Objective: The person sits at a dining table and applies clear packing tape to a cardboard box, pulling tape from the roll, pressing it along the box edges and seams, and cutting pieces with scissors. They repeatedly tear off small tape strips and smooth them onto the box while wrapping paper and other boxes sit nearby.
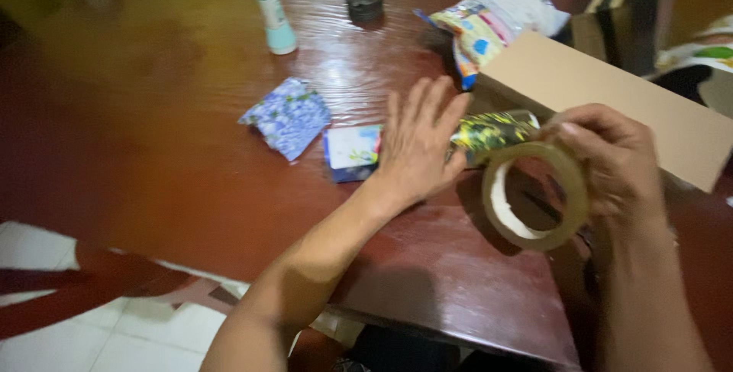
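My right hand (617, 162) grips a roll of brown packing tape (534, 196), held upright above the dark red wooden table (191, 166). My left hand (418, 143) lies flat with fingers spread, pressing on a small packet with a white and blue face (351, 152) and touching a yellow and black patterned packet (489, 131). A cardboard box (611, 101) stands just behind both hands, its flap raised.
A folded blue floral piece (289, 116) lies left of the packets. Farther back stand a pale green bottle (273, 21), a small dark round lid (365, 1) and a colourful plastic bag (492, 24). The table's near edge drops to a white tiled floor (114, 334).
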